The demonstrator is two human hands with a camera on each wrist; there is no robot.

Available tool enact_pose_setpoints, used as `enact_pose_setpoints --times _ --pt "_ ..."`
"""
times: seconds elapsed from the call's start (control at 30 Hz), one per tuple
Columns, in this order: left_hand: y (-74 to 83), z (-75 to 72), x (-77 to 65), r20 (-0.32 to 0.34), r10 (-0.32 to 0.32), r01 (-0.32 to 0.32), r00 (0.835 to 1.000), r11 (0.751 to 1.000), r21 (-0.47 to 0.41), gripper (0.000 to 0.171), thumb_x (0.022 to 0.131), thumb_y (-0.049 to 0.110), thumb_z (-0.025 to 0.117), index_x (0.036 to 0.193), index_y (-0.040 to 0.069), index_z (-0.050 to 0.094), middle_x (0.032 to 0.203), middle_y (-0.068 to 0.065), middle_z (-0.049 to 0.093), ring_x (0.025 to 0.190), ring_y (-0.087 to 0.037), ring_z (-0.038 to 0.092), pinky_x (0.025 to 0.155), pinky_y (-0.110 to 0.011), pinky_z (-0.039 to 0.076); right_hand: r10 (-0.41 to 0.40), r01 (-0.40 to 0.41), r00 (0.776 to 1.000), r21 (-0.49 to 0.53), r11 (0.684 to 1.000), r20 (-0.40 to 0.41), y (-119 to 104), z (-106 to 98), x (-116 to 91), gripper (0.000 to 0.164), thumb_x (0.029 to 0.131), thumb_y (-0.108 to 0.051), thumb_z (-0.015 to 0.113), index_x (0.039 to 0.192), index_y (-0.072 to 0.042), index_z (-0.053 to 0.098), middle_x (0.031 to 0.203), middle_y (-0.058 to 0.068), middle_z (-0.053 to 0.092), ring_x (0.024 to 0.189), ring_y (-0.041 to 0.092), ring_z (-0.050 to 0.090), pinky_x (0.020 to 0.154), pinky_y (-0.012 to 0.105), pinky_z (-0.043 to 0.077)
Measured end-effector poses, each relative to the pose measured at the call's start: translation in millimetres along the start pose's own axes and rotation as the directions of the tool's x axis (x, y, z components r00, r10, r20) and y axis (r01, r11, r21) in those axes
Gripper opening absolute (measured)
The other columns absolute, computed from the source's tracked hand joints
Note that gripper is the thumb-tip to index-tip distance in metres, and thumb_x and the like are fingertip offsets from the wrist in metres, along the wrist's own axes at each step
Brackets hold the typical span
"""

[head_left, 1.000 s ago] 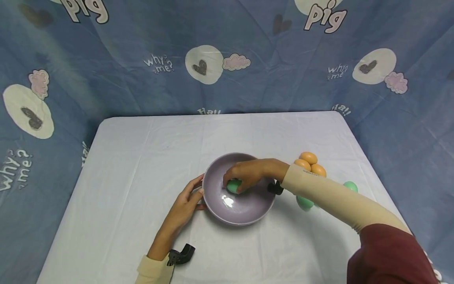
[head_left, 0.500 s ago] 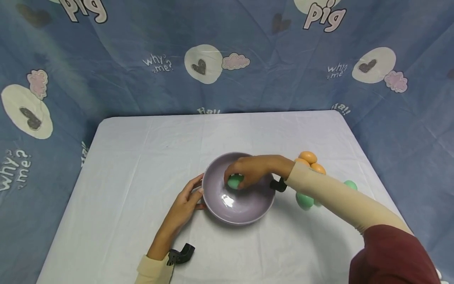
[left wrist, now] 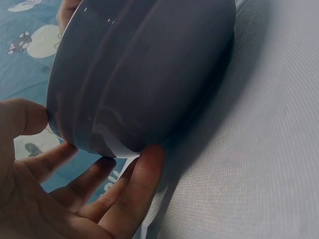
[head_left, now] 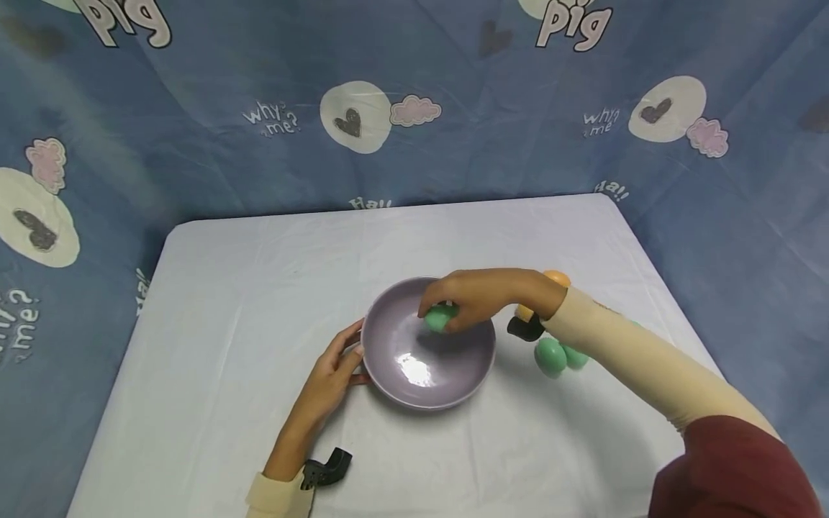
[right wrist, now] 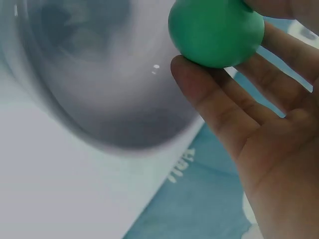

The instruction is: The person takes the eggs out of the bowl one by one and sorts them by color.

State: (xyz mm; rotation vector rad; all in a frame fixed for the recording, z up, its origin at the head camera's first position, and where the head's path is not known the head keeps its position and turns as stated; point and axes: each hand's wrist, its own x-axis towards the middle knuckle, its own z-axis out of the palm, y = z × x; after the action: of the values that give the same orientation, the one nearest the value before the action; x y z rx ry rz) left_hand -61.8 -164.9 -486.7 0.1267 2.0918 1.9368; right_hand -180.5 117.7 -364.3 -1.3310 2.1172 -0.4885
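A glossy mauve bowl (head_left: 414, 367) stands on the white cloth at mid-table. My left hand (head_left: 332, 374) holds its left outer side; in the left wrist view the thumb (left wrist: 30, 117) meets the rim and the other fingers support the wall lower down. My right hand (head_left: 476, 296) reaches over the bowl from the right, pinching a green egg (head_left: 440, 317) between thumb and fingers. The right wrist view has this egg above the bowl's inside, with fingertips (right wrist: 185, 69) at its underside. Two more green eggs (head_left: 550, 357) lie to the right of the bowl.
Orange eggs (head_left: 557, 278) sit behind my right wrist, partly hidden by the forearm. The white-covered table (head_left: 194, 345) ends at a blue printed cloth backdrop (head_left: 259, 165). Black wrist cameras (head_left: 329, 467) are strapped to both forearms.
My right hand has drawn up and to the right with the green egg, away from the bowl's floor. The left hand stays at the bowl's side. The head view has shifted slightly.
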Motion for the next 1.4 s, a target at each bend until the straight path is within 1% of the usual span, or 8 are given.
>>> enact_pose_setpoints --times 0.23,0.4,0.53,0.7,0.83,1.1,1.27,1.4 --pt "-1.7 0.0 -0.4 0.014 0.003 -0.003 1.000 1.000 0.012 0.050 0.106 0.029 0.050 0.154 0.023 0.037 0.155 -0.014 0.040 0.121 -0.031 0.060 0.083 -0.038 0.062 0.009 -0.007 0.998 0.037 0.999 -0.056 -2 -4 -27 0.037 0.091 -0.012 0.069 0.127 -0.016 0.065 0.115 -0.006 0.063 0.097 0.009 0.057 0.085 0.026 0.054" --pt "-0.4 -0.2 1.1 0.015 -0.001 0.001 1.000 1.000 -0.008 0.050 0.106 0.029 0.051 0.154 0.024 0.037 0.155 -0.013 0.039 0.121 -0.030 0.060 0.083 -0.037 0.062 0.051 -0.044 0.994 0.079 0.996 -0.093 1 -5 -50 0.039 0.091 -0.013 0.070 0.129 -0.015 0.064 0.120 -0.008 0.063 0.102 0.007 0.059 0.087 0.025 0.056" --pt "1.4 1.2 4.9 0.022 0.021 -0.021 1.000 1.000 -0.015 0.051 0.106 0.028 0.050 0.155 0.021 0.036 0.154 -0.015 0.040 0.118 -0.025 0.060 0.083 -0.034 0.062 0.113 -0.098 0.984 0.109 0.989 -0.141 5 -6 -73 0.041 0.091 -0.013 0.071 0.131 -0.016 0.064 0.126 -0.009 0.063 0.109 0.006 0.060 0.090 0.026 0.057" --pt "-0.5 1.5 4.5 0.016 0.020 -0.020 1.000 1.000 0.001 0.050 0.106 0.027 0.050 0.155 0.020 0.037 0.152 -0.015 0.041 0.114 -0.013 0.061 0.082 -0.033 0.062 0.175 -0.143 0.962 0.159 0.977 -0.208 11 -3 -104 0.041 0.091 -0.013 0.071 0.130 -0.020 0.064 0.123 -0.009 0.064 0.102 0.010 0.063 0.087 0.030 0.058" --pt "-1.8 3.0 2.9 0.008 -0.002 0.002 1.000 1.000 0.007 0.050 0.106 0.029 0.050 0.154 0.024 0.037 0.153 -0.012 0.041 0.113 -0.006 0.061 0.082 -0.033 0.062 0.229 -0.183 0.934 0.183 0.966 -0.274 22 3 -134 0.041 0.090 -0.009 0.071 0.129 -0.020 0.064 0.122 -0.006 0.065 0.097 0.013 0.063 0.083 0.031 0.058" --pt "-2.3 7.5 4.9 0.025 0.002 -0.002 1.000 1.000 -0.002 0.050 0.107 0.029 0.049 0.155 0.024 0.036 0.154 -0.012 0.040 0.113 -0.004 0.061 0.082 -0.034 0.062 0.276 -0.222 0.874 0.176 0.959 -0.400 45 20 -193 0.039 0.090 -0.003 0.071 0.128 -0.012 0.065 0.128 0.004 0.066 0.109 0.008 0.062 0.086 0.030 0.060" --pt "-2.8 7.4 4.7 0.025 0.009 -0.009 1.000 1.000 -0.005 0.050 0.107 0.028 0.048 0.155 0.022 0.036 0.154 -0.014 0.039 0.112 -0.003 0.062 0.082 -0.033 0.062 0.336 -0.272 0.824 0.203 0.941 -0.456 53 30 -224 0.039 0.089 -0.004 0.073 0.127 -0.008 0.065 0.123 0.006 0.067 0.109 0.003 0.061 0.086 0.025 0.059" --pt "-2.2 6.1 3.4 0.014 0.001 -0.001 1.000 1.000 0.012 0.050 0.107 0.028 0.048 0.155 0.022 0.035 0.154 -0.014 0.039 0.112 -0.003 0.061 0.082 -0.031 0.062 0.411 -0.324 0.777 0.256 0.911 -0.477 58 37 -245 0.039 0.090 -0.007 0.073 0.129 -0.006 0.064 0.126 0.010 0.066 0.103 0.004 0.065 0.087 0.019 0.057"
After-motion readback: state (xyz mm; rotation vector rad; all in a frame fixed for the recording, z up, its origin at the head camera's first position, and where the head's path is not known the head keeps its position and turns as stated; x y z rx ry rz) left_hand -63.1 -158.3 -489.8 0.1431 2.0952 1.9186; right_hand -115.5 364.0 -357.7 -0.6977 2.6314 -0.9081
